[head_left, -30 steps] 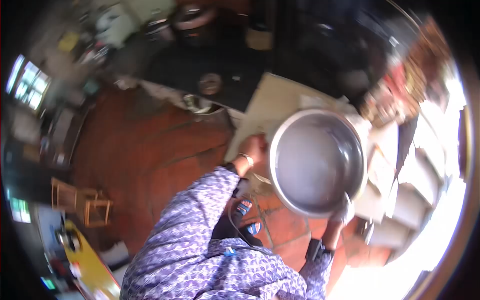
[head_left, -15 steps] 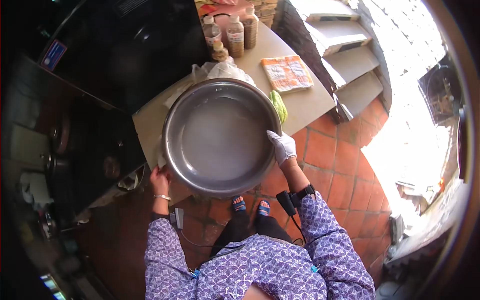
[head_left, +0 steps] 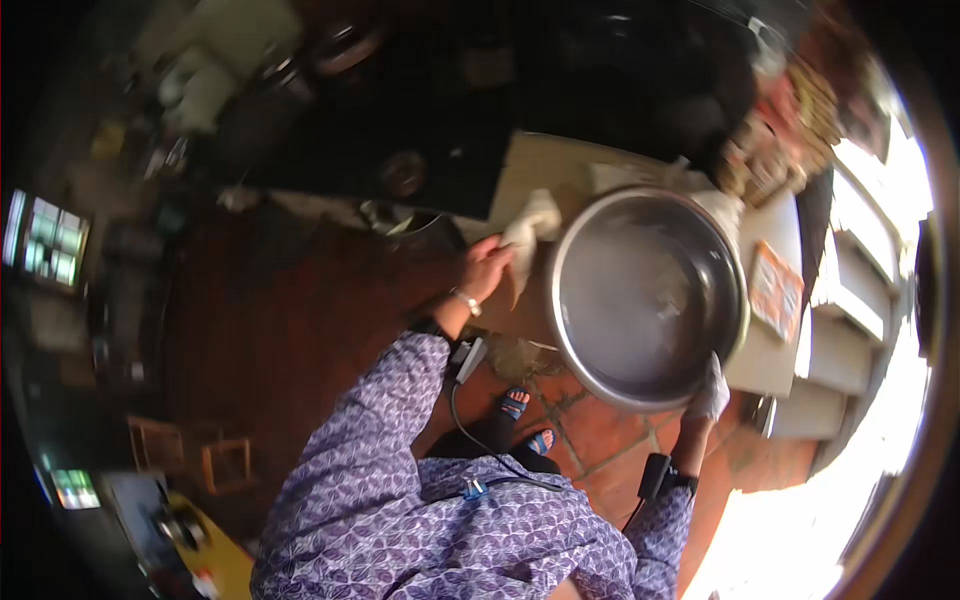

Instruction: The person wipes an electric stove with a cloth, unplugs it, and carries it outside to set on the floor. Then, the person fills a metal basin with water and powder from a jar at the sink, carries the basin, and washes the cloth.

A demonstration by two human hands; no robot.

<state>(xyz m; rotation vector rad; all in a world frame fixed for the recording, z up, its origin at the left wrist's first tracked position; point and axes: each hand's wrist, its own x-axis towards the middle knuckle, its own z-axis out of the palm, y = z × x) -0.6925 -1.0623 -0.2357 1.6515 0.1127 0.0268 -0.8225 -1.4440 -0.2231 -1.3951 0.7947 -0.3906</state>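
A wide, round metal basin (head_left: 580,335) with cloudy liquid in it is at the front edge of the counter. My right hand (head_left: 709,392), in a white glove, grips its near right rim with the thumb over the edge. My bare left hand (head_left: 484,270), with a bracelet at the wrist, is apart from the basin on its left. Its fingers are closed on a limp whitish cloth (head_left: 535,222), which is blurred and could be a glove.
The pale counter (head_left: 540,165) runs behind the basin. An orange-and-white folded cloth (head_left: 776,290) lies to its right, near blurred bottles (head_left: 765,165). Steps (head_left: 850,300) rise at the right. A pot (head_left: 410,225) stands left, below a dark surface; red tiles (head_left: 600,430) cover the floor.
My view has swung left, so the basin appears farther right. My left hand has moved away from the basin's rim with the whitish cloth. My right hand stays on the rim.
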